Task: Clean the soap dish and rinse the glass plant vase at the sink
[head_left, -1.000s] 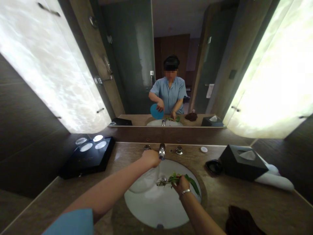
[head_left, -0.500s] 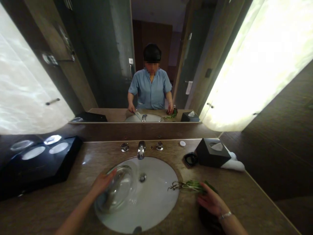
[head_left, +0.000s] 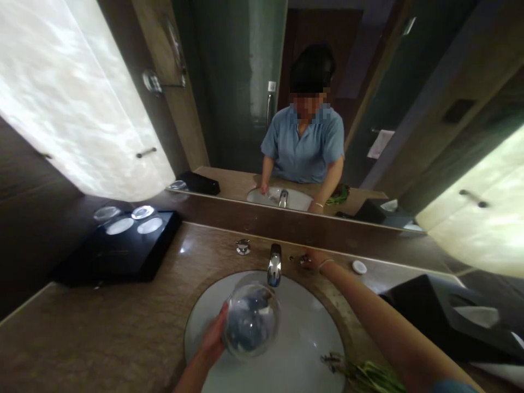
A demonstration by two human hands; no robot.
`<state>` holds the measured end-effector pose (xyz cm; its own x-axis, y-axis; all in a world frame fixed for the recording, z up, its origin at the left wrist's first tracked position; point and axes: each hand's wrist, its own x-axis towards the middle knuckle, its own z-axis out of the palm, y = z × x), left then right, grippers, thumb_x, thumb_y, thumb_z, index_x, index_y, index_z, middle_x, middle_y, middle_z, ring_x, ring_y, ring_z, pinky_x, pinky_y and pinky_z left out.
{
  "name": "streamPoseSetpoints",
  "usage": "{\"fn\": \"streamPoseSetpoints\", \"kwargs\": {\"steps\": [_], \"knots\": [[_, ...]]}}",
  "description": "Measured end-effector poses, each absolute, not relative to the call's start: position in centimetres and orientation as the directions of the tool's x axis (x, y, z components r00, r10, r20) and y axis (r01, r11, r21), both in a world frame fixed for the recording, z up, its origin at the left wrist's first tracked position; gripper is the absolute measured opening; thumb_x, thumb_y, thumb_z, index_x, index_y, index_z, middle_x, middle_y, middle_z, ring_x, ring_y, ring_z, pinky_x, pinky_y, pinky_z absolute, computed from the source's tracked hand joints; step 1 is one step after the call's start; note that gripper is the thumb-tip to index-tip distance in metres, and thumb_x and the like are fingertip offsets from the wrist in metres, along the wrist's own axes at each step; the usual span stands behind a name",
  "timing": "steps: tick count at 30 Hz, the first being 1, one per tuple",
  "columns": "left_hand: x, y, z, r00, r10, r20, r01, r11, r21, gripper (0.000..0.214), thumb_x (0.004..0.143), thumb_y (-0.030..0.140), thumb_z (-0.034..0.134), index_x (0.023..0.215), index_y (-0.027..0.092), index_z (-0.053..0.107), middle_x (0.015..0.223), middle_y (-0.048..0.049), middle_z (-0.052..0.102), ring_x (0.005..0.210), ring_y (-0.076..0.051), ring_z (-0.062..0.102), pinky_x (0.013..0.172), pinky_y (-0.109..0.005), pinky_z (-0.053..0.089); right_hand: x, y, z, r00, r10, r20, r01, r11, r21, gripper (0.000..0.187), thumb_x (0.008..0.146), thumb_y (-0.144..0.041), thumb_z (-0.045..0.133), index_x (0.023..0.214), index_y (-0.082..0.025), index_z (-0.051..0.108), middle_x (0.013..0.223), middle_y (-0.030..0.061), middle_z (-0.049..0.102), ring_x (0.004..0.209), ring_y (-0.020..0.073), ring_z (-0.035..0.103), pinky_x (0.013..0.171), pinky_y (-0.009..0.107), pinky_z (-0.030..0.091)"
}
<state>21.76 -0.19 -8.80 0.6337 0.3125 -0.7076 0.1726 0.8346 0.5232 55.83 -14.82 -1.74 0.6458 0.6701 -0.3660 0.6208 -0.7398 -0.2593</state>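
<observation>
A clear round glass bowl point(head_left: 252, 322) is held by its left side in my left hand point(head_left: 215, 335), over the white oval sink point(head_left: 309, 355). It hangs just below and in front of the chrome faucet point(head_left: 274, 265). Stretched across the counter, my right hand point(head_left: 317, 258) has its fingers closed on the right tap handle point(head_left: 305, 260). Green stems with roots point(head_left: 370, 375) lie on the counter at the sink's right edge, their roots reaching over the rim; the lower part is cut off by the frame.
At the back left sits a black box point(head_left: 114, 251) with round glass lids or dishes on it. The left tap handle point(head_left: 243, 247) stands beside the faucet. Right of my arm are a small white disc point(head_left: 359, 267) and a black tissue box point(head_left: 434, 311). A mirror point(head_left: 237, 131) spans the back.
My right hand has left the green stems and reached to the right tap handle. My left hand has brought the bowl nearer the faucet. The view has shifted and tilted.
</observation>
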Motion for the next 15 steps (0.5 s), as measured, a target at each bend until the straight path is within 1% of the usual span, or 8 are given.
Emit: {"fn": "streamPoseSetpoints", "kwargs": {"steps": [2, 3, 4, 7, 10, 12, 13, 15], "knots": [[22.3, -0.6, -9.8, 0.67, 0.274, -0.69, 0.053, 0.909, 0.413, 0.034, 0.084, 0.041, 0.048, 0.093, 0.012, 0.065, 0.086, -0.0061, 0.067, 0.096, -0.018, 0.059, 0.094, -0.027, 0.041, 57.2, -13.8, -3.4, 0.546, 0.733, -0.406, 0.714, -0.661, -0.233, 0.033, 0.071, -0.018, 0.062, 0.103, -0.01, 0.064, 0.098, 0.018, 0.061, 0.092, 0.0315, 0.056, 0.077, 0.036, 0.04], [22.6, -0.8, -10.1, 0.683, 0.276, -0.676, 0.004, 0.924, 0.382, 0.031, 0.084, 0.038, 0.049, 0.089, 0.012, 0.065, 0.082, -0.0053, 0.067, 0.096, -0.018, 0.059, 0.094, -0.026, 0.041, 57.6, -13.8, -4.0, 0.495, 0.763, -0.416, 0.756, -0.614, -0.226, 0.027, 0.071, -0.016, 0.06, 0.097, -0.011, 0.067, 0.095, 0.0166, 0.062, 0.089, 0.0305, 0.056, 0.076, 0.035, 0.04], [22.9, -1.0, -10.4, 0.69, 0.279, -0.668, -0.03, 0.933, 0.359, 0.028, 0.084, 0.035, 0.05, 0.085, 0.012, 0.066, 0.079, -0.005, 0.067, 0.095, -0.018, 0.059, 0.093, -0.026, 0.041, 57.8, -14.0, -4.4, 0.445, 0.789, -0.424, 0.793, -0.567, -0.223, 0.024, 0.071, -0.013, 0.059, 0.093, -0.013, 0.068, 0.092, 0.0149, 0.063, 0.087, 0.0292, 0.056, 0.074, 0.034, 0.039], [24.0, -1.5, -11.3, 0.712, 0.242, -0.659, -0.045, 0.952, 0.301, 0.03, 0.083, 0.037, 0.05, 0.081, 0.012, 0.066, 0.077, -0.0054, 0.067, 0.094, -0.02, 0.06, 0.093, -0.028, 0.042, 58.5, -15.1, -4.9, 0.288, 0.856, -0.429, 0.876, -0.416, -0.242, 0.032, 0.069, -0.006, 0.055, 0.094, -0.02, 0.069, 0.088, 0.0094, 0.062, 0.084, 0.0238, 0.055, 0.073, 0.03, 0.037], [25.0, -1.9, -12.5, 0.717, 0.215, -0.663, -0.042, 0.963, 0.266, 0.031, 0.081, 0.04, 0.052, 0.085, 0.012, 0.066, 0.078, -0.004, 0.067, 0.091, -0.02, 0.061, 0.092, -0.029, 0.042, 59.3, -16.0, -4.8, 0.203, 0.89, -0.408, 0.916, -0.32, -0.243, 0.034, 0.075, -0.007, 0.049, 0.098, -0.023, 0.068, 0.093, 0.0102, 0.059, 0.086, 0.023, 0.053, 0.075, 0.03, 0.036], [25.5, -2.0, -13.5, 0.712, 0.237, -0.661, -0.059, 0.958, 0.28, 0.031, 0.081, 0.041, 0.052, 0.088, 0.013, 0.065, 0.079, -0.0028, 0.067, 0.093, -0.019, 0.06, 0.093, -0.028, 0.041, 59.3, -16.3, -4.5, 0.211, 0.897, -0.388, 0.922, -0.315, -0.225, 0.035, 0.08, -0.011, 0.045, 0.104, -0.024, 0.066, 0.101, 0.0118, 0.057, 0.09, 0.0246, 0.051, 0.078, 0.032, 0.036], [25.8, -2.1, -13.9, 0.711, 0.241, -0.661, -0.06, 0.957, 0.284, 0.033, 0.081, 0.042, 0.051, 0.089, 0.013, 0.064, 0.08, -0.0033, 0.067, 0.095, -0.019, 0.059, 0.093, -0.028, 0.04, 59.0, -16.4, -4.3, 0.233, 0.896, -0.377, 0.921, -0.328, -0.211, 0.036, 0.081, -0.011, 0.044, 0.106, -0.024, 0.065, 0.107, 0.0129, 0.055, 0.096, 0.0265, 0.05, 0.082, 0.035, 0.035], [26.1, -2.1, -14.7, 0.715, 0.215, -0.666, -0.034, 0.961, 0.274, 0.039, 0.082, 0.045, 0.048, 0.091, 0.01, 0.064, 0.083, -0.0063, 0.067, 0.099, -0.021, 0.058, 0.094, -0.031, 0.04, 57.3, -16.4, -3.8, 0.297, 0.894, -0.335, 0.915, -0.367, -0.166, 0.039, 0.08, -0.007, 0.042, 0.11, -0.021, 0.064, 0.124, 0.0152, 0.045, 0.113, 0.0322, 0.039, 0.092, 0.04, 0.03]]}}
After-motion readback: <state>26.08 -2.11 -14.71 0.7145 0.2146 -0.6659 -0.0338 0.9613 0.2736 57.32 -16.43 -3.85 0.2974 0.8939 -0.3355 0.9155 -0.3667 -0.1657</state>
